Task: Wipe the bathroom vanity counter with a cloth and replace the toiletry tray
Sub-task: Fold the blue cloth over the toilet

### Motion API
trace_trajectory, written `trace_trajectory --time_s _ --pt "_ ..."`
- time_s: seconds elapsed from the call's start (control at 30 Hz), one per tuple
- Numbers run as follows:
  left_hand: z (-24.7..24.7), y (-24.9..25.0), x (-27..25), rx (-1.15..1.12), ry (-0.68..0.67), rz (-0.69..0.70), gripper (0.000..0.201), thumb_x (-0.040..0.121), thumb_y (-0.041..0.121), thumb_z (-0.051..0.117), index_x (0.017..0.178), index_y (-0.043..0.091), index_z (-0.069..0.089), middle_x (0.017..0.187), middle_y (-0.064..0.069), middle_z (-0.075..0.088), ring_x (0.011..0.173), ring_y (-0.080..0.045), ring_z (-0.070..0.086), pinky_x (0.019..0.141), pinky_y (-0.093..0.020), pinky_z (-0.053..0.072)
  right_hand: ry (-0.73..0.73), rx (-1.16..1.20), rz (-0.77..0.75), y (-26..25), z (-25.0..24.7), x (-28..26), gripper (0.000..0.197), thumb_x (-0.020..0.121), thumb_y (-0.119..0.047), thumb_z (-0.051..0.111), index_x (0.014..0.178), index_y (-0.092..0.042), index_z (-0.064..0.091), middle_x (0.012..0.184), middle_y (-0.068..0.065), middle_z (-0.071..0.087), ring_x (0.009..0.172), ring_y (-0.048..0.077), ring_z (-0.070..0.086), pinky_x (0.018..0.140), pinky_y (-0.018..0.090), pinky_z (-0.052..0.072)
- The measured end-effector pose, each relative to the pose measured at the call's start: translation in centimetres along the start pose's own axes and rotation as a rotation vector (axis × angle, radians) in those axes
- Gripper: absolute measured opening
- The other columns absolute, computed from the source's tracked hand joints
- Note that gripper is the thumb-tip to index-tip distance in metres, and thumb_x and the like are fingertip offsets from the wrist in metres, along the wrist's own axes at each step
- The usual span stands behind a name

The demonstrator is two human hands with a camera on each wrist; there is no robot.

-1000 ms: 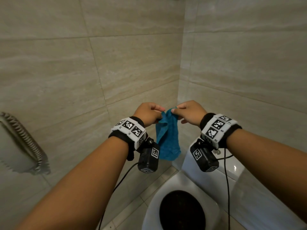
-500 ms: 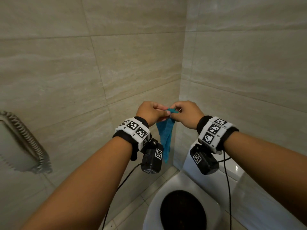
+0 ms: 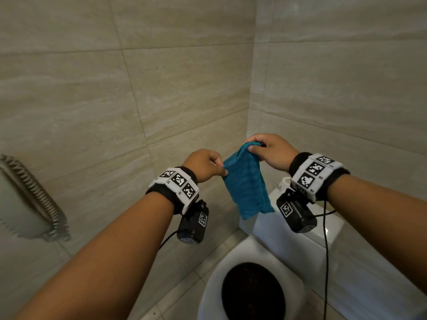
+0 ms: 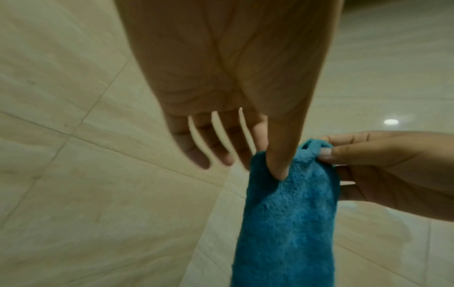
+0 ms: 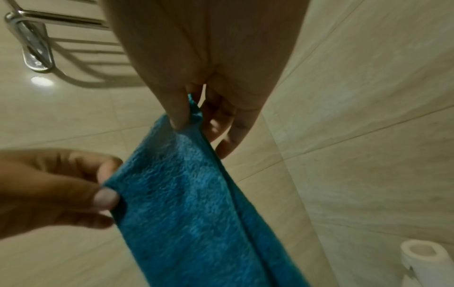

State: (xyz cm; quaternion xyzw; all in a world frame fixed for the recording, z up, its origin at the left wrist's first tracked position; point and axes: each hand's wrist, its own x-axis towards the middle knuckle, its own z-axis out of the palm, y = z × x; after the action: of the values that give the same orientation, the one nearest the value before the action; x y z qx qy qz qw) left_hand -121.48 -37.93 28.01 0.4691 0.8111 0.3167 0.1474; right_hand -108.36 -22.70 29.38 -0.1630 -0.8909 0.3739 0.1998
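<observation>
A blue terry cloth (image 3: 246, 183) hangs folded in the air above the toilet, held by both hands. My left hand (image 3: 204, 165) pinches its left edge between thumb and finger, the pinch plain in the left wrist view on the cloth (image 4: 290, 217). Higher up, my right hand (image 3: 270, 151) pinches the top corner. In the right wrist view the cloth (image 5: 196, 203) drops from the right thumb, with the left hand (image 5: 56, 192) nipping its side edge. No vanity counter or toiletry tray shows in any view.
A white toilet (image 3: 215, 278) with its seat opening dark stands below the hands, its tank (image 3: 288, 248) against the right wall. Beige tiled walls meet in a corner ahead. A chrome wall rack (image 5: 32, 42) hangs overhead, a toilet paper roll (image 5: 422, 254) sits low right, a rope-edged fixture (image 3: 30, 199) at far left.
The hands have drawn apart: my right hand rose and shifted right with the corner, my left dropped to the side edge. The bunched cloth now hangs wider.
</observation>
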Motion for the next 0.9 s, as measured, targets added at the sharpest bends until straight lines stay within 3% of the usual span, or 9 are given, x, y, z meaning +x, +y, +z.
trace_trajectory --time_s 0.1,0.2,0.3,0.4,0.5,0.57,0.67,0.8,0.9 --pt "-0.1 0.1 0.2 -0.070 0.123 0.062 0.024 0.074 0.013 0.077 0.062 0.019 0.056 0.089 0.000 0.069 0.075 -0.013 0.057 0.072 -0.027 0.047 0.023 -0.085 0.016 0.3 -0.5 -0.4 0.017 0.093 -0.012 0.052 0.100 -0.008 0.067 0.092 0.004 0.064 0.087 0.022 0.060 0.087 0.040 0.050" --pt "-0.3 0.3 0.1 -0.171 0.205 0.137 0.031 0.073 0.004 0.075 0.062 0.020 0.050 0.084 0.001 0.064 0.073 -0.014 0.054 0.070 -0.030 0.046 0.024 -0.156 0.006 0.4 -0.7 -0.5 0.018 0.092 -0.013 0.054 0.102 -0.006 0.068 0.094 0.001 0.063 0.087 0.016 0.056 0.087 0.037 0.047" --pt "-0.5 0.4 -0.1 -0.193 0.141 0.173 0.023 0.080 0.002 0.068 0.079 0.022 0.056 0.081 0.000 0.055 0.070 -0.013 0.052 0.069 -0.031 0.051 0.028 -0.173 0.004 0.4 -0.7 -0.5 0.018 0.091 -0.015 0.057 0.101 -0.007 0.069 0.095 0.004 0.065 0.087 0.016 0.058 0.086 0.036 0.048" --pt "-0.5 0.4 -0.2 -0.085 0.074 0.197 0.016 0.086 0.005 0.064 0.093 0.019 0.068 0.091 0.001 0.050 0.080 -0.016 0.057 0.069 -0.027 0.055 0.082 -0.149 0.011 0.2 -0.7 -0.5 0.017 0.089 -0.017 0.060 0.100 -0.008 0.070 0.090 0.000 0.064 0.081 0.012 0.056 0.082 0.030 0.047" --pt "-0.6 0.5 -0.7 -0.063 0.091 0.158 0.016 0.078 0.008 0.075 0.070 0.016 0.063 0.078 0.002 0.052 0.068 -0.014 0.056 0.058 -0.019 0.053 0.091 -0.159 0.013 0.0 -0.7 -0.4 0.016 0.090 -0.018 0.059 0.097 -0.008 0.069 0.085 -0.001 0.062 0.076 0.012 0.055 0.080 0.032 0.047" --pt "-0.8 0.5 -0.8 -0.027 0.106 0.121 0.026 0.073 0.014 0.080 0.061 0.018 0.057 0.071 0.000 0.056 0.063 -0.015 0.058 0.062 -0.027 0.055 0.052 -0.185 0.024 0.0 -0.7 -0.4 0.016 0.093 -0.020 0.054 0.096 -0.009 0.066 0.087 0.004 0.062 0.082 0.021 0.058 0.084 0.040 0.049" --pt "-1.2 0.4 -0.8 0.067 0.171 0.127 0.023 0.077 0.024 0.077 0.067 0.015 0.059 0.077 -0.003 0.061 0.071 -0.017 0.060 0.067 -0.030 0.049 -0.030 -0.213 0.072 -0.1 -0.4 -0.7 0.021 0.096 -0.023 0.046 0.095 -0.004 0.056 0.095 0.019 0.061 0.092 0.034 0.059 0.086 0.050 0.050" --pt "-1.5 0.6 -0.9 0.031 0.213 0.161 0.011 0.081 0.016 0.070 0.076 0.015 0.060 0.080 0.002 0.063 0.079 -0.014 0.061 0.059 -0.014 0.041 -0.008 -0.028 0.140 0.0 0.1 -0.7 0.021 0.097 -0.025 0.045 0.098 -0.007 0.056 0.098 0.018 0.064 0.090 0.032 0.064 0.081 0.047 0.056" --pt "-1.4 0.4 -0.8 -0.042 0.269 0.153 0.024 0.078 0.015 0.073 0.066 0.018 0.052 0.080 -0.002 0.066 0.077 -0.016 0.063 0.061 -0.017 0.045 -0.032 -0.090 0.118 0.3 0.3 -0.4 0.029 0.095 -0.031 0.049 0.098 -0.007 0.065 0.094 0.015 0.068 0.088 0.030 0.065 0.085 0.046 0.053"
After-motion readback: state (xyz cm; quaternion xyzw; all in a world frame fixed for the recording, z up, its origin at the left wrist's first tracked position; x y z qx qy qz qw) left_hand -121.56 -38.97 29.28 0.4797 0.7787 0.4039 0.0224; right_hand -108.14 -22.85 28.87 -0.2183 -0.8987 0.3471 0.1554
